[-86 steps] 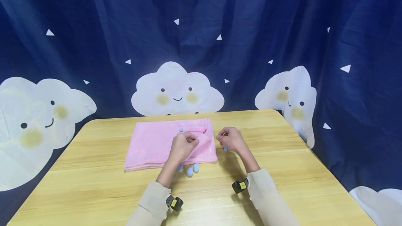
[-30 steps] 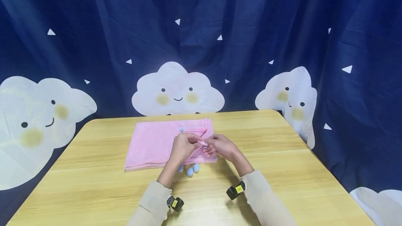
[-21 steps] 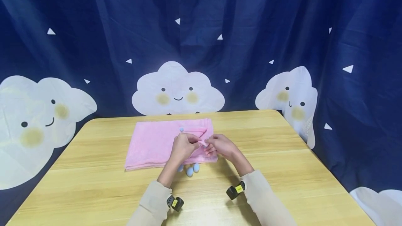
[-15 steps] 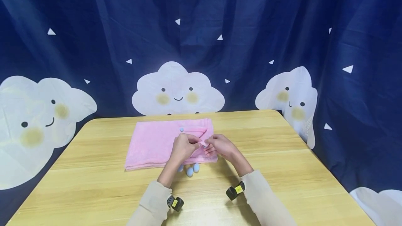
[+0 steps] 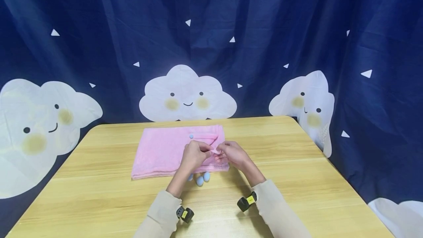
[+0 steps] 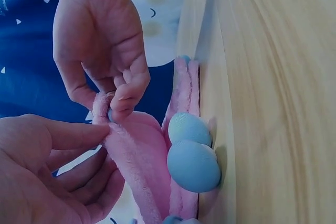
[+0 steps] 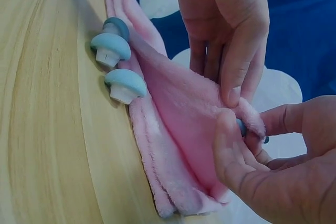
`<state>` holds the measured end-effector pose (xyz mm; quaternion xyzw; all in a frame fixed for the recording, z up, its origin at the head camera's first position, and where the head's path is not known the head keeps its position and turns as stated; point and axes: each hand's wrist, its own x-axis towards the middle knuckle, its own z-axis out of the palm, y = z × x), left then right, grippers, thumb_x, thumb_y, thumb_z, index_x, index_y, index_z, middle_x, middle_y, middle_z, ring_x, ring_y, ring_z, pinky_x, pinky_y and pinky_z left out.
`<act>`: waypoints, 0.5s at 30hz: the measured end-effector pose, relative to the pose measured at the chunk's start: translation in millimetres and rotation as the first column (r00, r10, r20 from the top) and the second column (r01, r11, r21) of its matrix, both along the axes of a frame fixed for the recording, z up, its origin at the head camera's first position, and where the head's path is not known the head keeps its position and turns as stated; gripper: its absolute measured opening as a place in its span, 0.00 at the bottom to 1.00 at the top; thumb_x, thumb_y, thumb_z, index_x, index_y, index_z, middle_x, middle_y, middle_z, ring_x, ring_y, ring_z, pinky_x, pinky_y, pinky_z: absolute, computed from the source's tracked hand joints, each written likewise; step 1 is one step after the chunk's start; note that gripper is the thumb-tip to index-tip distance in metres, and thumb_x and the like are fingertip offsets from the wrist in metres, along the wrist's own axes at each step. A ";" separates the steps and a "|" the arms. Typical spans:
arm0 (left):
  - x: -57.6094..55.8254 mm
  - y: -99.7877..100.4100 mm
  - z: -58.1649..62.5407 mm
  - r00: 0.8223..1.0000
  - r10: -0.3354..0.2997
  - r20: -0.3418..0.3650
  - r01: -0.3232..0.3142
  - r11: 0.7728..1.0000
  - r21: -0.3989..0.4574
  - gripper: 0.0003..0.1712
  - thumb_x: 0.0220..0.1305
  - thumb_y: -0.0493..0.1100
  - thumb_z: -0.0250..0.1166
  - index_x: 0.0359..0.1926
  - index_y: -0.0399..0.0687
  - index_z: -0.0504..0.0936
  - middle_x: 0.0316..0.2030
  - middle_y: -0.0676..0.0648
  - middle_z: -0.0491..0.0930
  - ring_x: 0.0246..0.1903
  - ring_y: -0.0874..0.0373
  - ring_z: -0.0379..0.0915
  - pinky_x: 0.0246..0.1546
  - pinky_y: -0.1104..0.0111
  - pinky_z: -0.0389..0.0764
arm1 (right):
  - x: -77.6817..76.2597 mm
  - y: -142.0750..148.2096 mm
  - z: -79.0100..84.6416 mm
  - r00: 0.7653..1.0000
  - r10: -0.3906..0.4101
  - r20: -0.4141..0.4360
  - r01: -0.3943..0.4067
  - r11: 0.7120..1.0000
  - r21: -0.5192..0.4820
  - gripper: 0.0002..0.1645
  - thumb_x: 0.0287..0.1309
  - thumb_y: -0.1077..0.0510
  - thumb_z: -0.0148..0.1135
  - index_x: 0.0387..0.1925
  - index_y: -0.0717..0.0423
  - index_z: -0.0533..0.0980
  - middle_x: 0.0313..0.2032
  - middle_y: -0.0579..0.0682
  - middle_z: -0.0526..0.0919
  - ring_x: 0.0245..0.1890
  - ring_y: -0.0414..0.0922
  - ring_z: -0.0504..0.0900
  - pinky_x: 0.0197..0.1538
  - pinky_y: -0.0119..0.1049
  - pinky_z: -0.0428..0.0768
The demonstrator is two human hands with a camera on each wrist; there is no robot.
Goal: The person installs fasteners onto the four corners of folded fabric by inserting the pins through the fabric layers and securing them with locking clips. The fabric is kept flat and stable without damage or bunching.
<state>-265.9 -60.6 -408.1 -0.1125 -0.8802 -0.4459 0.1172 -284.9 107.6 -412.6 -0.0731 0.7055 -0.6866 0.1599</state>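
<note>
A folded pink plush blanket (image 5: 162, 150) lies on the table. My left hand (image 5: 193, 155) pinches its raised upper layer between thumb and fingers. Just right of it, my right hand (image 5: 234, 155) pinches the same edge around a small blue clip (image 7: 241, 126), mostly hidden by fingers and cloth. A dark tip shows beyond the edge in the right wrist view. Several blue mushroom-shaped clips with white stems, such as this one (image 7: 125, 85), lie along the blanket's near edge. Another blue clip (image 5: 191, 136) sits on top of the blanket, beyond my left hand.
The light wooden table (image 5: 99, 201) has rounded far corners. Behind it hangs a dark blue curtain (image 5: 211, 39) with smiling white clouds and small white triangles. A black wrist camera (image 5: 185, 214) is strapped at each sleeve cuff.
My right hand has come left from beside the blanket to its raised edge, next to my left hand. Over the last second only the fingers shift slightly; the left hand keeps its grip.
</note>
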 end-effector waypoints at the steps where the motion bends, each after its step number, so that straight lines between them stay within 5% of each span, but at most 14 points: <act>1: 0.1 0.1 0.0 1.000 -0.001 -0.001 0.001 1.000 -0.003 0.05 0.50 0.34 0.73 0.28 0.49 0.89 0.27 0.55 0.86 0.33 0.58 0.80 0.38 0.57 0.79 | -0.1 0.0 -0.3 1.000 -0.004 0.000 0.004 1.000 -0.008 0.09 0.60 0.66 0.49 0.37 0.70 0.71 0.32 0.57 0.79 0.29 0.47 0.81 0.38 0.38 0.84; 9: 0.1 0.4 0.3 1.000 0.004 -0.002 -0.004 1.000 0.009 0.06 0.50 0.33 0.72 0.29 0.49 0.89 0.28 0.54 0.86 0.34 0.58 0.80 0.39 0.56 0.79 | -0.8 2.4 -0.8 1.000 -0.001 -0.012 0.000 0.999 -0.054 0.11 0.62 0.67 0.52 0.42 0.74 0.71 0.36 0.62 0.81 0.37 0.55 0.82 0.49 0.48 0.81; 15: 0.2 -0.1 2.7 1.000 0.012 0.012 -0.012 1.000 0.004 0.07 0.49 0.33 0.72 0.30 0.49 0.89 0.28 0.54 0.86 0.32 0.59 0.79 0.38 0.58 0.79 | 1.7 4.2 3.3 1.000 0.010 -0.016 -0.011 0.999 -0.050 0.13 0.63 0.68 0.54 0.44 0.77 0.73 0.35 0.62 0.82 0.34 0.51 0.83 0.48 0.47 0.81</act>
